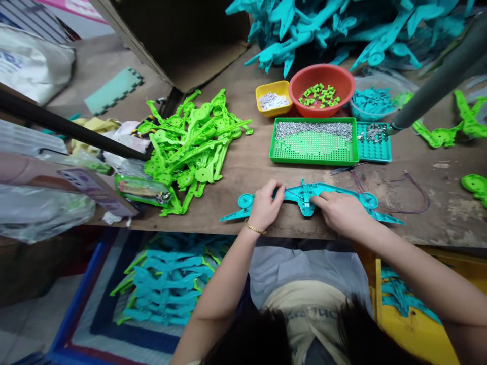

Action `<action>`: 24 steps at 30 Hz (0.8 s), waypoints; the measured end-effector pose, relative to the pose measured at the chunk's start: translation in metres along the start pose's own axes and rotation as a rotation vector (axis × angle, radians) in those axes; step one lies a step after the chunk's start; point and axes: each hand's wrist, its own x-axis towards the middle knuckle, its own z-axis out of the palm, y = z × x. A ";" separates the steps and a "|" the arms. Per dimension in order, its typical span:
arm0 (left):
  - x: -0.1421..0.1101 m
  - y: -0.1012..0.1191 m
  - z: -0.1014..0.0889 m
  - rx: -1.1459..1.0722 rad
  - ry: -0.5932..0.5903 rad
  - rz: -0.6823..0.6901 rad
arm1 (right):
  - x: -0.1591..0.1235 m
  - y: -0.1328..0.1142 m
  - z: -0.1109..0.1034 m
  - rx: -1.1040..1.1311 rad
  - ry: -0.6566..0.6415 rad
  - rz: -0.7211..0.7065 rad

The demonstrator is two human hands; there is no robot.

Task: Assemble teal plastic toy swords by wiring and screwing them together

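Workpiece [306, 201] of blue plastic lies crosswise at the near edge of the bench [243, 170], probably to keep its middle within easy reach of our 2 hands. Our left hand [267, 203] is curled nearly closed over its left wing, thumb close to the fingers; we cannot tell whether they pinch plastic or something thinner. Our right hand [340, 213] is half closed, fingertips at the middle block, seemingly to steady it; its underside is hidden from us. Just beyond stand the green tray [312, 161] and blue tray [375, 160], with the yellow bowl [271, 112], red bowl [319, 111] and clear tub [371, 117] farther back, likely so loose pieces stay sorted. The green pile [200, 147] lies left, apart, leaving us elbow room.
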 end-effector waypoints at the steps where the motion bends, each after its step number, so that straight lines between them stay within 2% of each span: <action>1: 0.000 0.000 0.001 0.007 0.001 0.004 | 0.000 0.001 0.002 0.011 0.004 0.000; 6: 0.002 0.003 0.004 0.028 0.006 -0.016 | 0.001 -0.002 0.004 -0.017 -0.035 -0.019; 11: 0.005 0.002 0.005 -0.022 0.044 -0.073 | 0.003 0.002 -0.007 0.059 -0.092 0.019; 16: 0.000 -0.003 0.005 -0.123 0.072 -0.091 | 0.006 0.008 -0.017 -0.044 0.036 0.104; 20: -0.004 -0.001 0.008 -0.227 0.124 -0.103 | 0.018 0.005 -0.011 -0.063 0.132 0.088; 22: -0.003 -0.001 0.010 -0.378 0.172 -0.132 | 0.020 0.004 -0.007 -0.051 0.152 0.074; 24: -0.001 -0.003 0.011 -0.610 0.262 -0.198 | 0.014 0.004 -0.005 -0.063 0.245 0.101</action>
